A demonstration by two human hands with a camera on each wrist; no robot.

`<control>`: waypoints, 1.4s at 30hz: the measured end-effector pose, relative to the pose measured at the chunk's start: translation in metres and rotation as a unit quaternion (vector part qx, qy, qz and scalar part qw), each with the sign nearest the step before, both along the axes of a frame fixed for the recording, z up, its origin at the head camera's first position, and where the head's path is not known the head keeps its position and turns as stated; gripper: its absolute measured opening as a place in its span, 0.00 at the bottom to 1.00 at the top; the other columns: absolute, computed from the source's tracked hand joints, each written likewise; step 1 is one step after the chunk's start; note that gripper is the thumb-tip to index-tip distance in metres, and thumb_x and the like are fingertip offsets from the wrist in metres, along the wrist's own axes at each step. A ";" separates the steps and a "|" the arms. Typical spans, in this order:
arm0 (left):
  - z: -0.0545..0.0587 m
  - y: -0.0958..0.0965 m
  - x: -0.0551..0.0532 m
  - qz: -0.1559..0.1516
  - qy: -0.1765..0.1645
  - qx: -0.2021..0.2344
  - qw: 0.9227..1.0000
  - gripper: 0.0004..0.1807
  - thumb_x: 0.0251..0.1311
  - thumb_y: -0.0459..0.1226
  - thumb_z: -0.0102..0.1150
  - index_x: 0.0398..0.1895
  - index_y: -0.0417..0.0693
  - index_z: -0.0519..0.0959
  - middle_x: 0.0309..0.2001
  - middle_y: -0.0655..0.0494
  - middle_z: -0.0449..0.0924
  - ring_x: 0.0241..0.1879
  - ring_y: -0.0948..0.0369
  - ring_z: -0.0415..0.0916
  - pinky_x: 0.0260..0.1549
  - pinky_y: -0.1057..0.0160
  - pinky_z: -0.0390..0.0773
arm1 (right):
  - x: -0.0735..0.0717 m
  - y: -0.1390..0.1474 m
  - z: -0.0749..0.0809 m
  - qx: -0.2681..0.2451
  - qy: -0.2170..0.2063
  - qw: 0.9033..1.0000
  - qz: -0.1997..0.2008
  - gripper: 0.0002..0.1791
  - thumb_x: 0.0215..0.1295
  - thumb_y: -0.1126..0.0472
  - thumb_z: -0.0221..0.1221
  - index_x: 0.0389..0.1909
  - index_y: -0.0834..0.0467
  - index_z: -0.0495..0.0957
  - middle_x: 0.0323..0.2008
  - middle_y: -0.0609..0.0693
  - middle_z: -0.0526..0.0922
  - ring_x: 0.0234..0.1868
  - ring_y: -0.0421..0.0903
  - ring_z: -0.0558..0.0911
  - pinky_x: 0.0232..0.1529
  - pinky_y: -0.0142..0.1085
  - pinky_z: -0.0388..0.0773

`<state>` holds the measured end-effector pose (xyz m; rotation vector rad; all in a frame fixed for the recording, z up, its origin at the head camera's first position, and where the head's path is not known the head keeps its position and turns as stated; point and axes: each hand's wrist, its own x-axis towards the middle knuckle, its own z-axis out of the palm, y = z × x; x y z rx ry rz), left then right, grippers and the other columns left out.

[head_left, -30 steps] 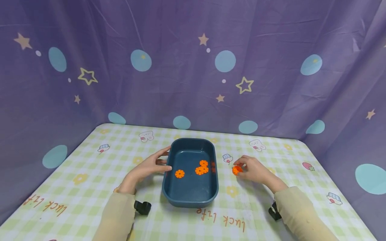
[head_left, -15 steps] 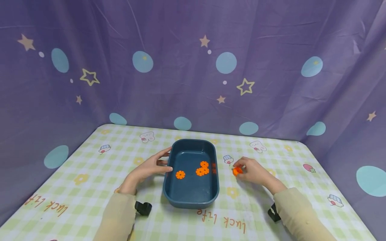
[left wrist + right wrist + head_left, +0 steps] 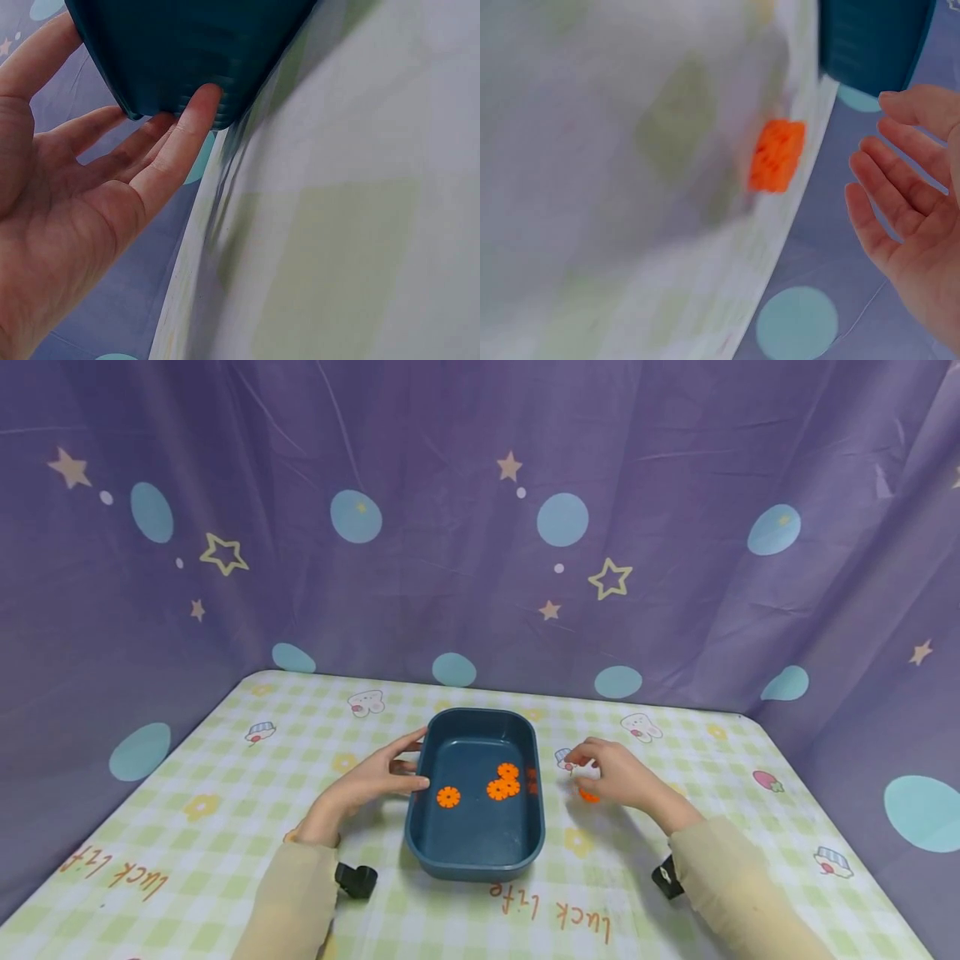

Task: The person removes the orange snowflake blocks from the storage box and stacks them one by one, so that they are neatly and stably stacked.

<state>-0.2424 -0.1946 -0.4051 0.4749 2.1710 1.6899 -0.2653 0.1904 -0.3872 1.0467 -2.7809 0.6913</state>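
Worn items, both arms: the left sleeve (image 3: 288, 906) and right sleeve (image 3: 738, 885) are long, plain and pale cream-yellow, lightly creased, each reaching the wrist. At the 2 cuffs sit 2 small black devices: the left wrist unit (image 3: 357, 881), blocky with a rounded end, and the right wrist unit (image 3: 666, 878), bearing a small pale patch. Left hand (image 3: 371, 782) and right hand (image 3: 628, 777): bare.

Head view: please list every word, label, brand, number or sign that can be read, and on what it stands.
"luck life": upside down on the tablecloth, just below the box in the picture.
"luck lif": upside down, on the cloth's left side, ending at its edge.
No readable text on the box or orange discs.
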 end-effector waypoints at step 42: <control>0.000 0.000 -0.002 -0.005 -0.007 0.001 1.000 0.43 0.56 0.40 0.61 0.70 0.66 0.47 0.67 0.49 0.50 0.61 0.46 0.61 0.44 0.55 0.77 | 0.009 -0.150 0.003 0.128 0.004 0.987 0.096 0.20 0.54 0.49 0.62 0.47 0.52 0.79 0.43 0.43 0.76 0.41 0.38 0.76 0.45 0.32 0.75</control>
